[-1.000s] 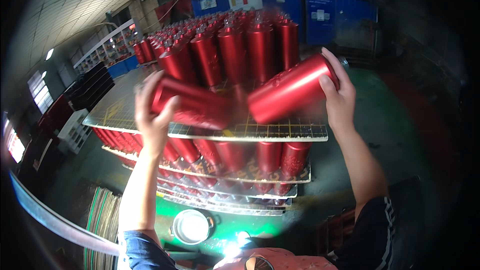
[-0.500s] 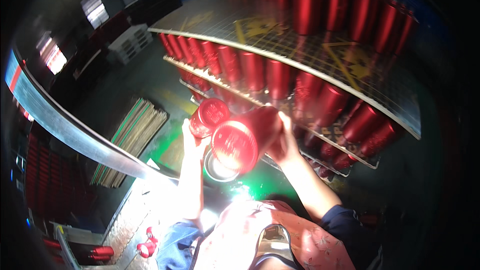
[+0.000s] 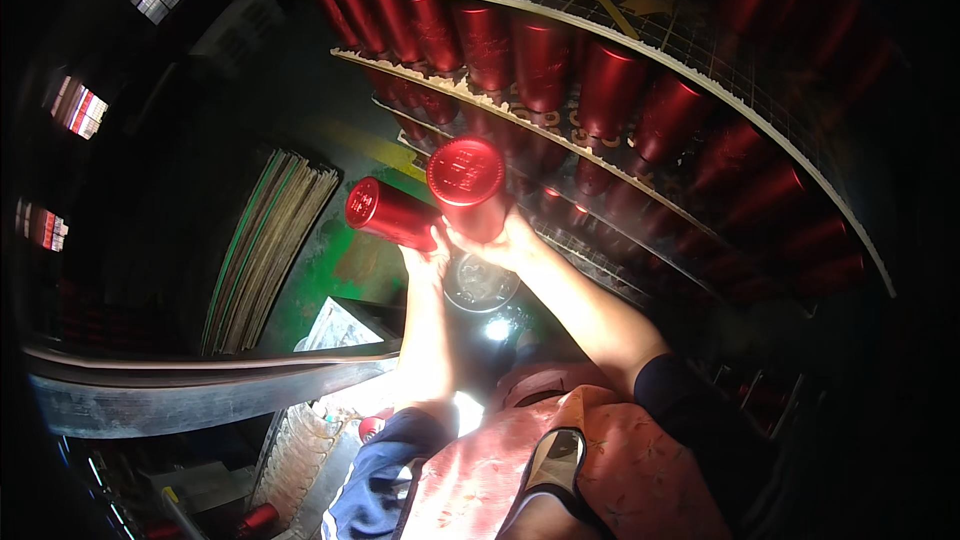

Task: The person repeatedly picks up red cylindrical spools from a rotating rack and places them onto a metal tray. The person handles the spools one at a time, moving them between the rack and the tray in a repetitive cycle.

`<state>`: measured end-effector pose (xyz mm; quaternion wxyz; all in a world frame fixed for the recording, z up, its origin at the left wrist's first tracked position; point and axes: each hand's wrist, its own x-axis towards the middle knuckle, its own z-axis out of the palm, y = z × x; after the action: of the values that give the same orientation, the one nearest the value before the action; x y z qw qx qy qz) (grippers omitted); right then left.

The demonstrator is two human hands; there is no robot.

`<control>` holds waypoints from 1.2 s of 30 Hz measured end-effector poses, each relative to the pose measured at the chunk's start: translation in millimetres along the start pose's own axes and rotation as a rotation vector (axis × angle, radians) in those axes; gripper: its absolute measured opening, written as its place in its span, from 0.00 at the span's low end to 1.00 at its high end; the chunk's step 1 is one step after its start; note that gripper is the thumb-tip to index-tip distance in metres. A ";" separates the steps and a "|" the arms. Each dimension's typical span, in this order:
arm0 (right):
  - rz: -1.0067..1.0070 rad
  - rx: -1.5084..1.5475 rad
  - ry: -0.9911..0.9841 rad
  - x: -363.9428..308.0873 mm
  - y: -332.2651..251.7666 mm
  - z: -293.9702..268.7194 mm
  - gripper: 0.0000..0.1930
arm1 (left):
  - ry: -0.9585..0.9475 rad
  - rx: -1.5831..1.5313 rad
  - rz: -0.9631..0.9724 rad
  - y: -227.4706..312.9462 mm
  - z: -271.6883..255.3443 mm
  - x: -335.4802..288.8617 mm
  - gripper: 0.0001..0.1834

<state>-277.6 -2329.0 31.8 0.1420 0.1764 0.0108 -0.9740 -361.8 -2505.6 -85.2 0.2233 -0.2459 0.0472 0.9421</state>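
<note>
In front of my body, each hand grips a shiny red metal cylinder. My left hand [image 3: 428, 258] is closed round the lower end of the left cylinder [image 3: 400, 222], which lies tilted, its embossed flat end toward the upper left. The right cylinder [image 3: 470, 185] stands more steeply, its round embossed end facing up toward me. My right hand [image 3: 510, 242] is wrapped round its lower part, close beside the left hand. The lower ends of both cylinders are hidden by the fingers. Below the hands, a round grey disc-shaped thing [image 3: 482, 283] shows.
Ahead and to the right, a rack with shelf boards [image 3: 540, 125] carries rows of red cylinders [image 3: 543, 65]. A stack of flat boards [image 3: 268, 250] stands on the left. A wide belt-like band [image 3: 210, 395] crosses the lower left, beside a long pale tray [image 3: 300, 455].
The right cylinder has moved away from my head and turned end-up. The left one has tipped to the left. My hands have come closer together, and the view has turned.
</note>
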 end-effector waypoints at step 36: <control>-0.137 -0.607 -0.094 -199.8 228.6 -193.6 0.27 | 1.654 1.406 1.734 449.2 -228.6 -667.7 0.29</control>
<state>31.7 -2480.0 -73.8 0.1227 0.0798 0.3064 -0.9406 60.3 -3218.7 29.0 -0.4432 -0.4559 0.7591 0.1399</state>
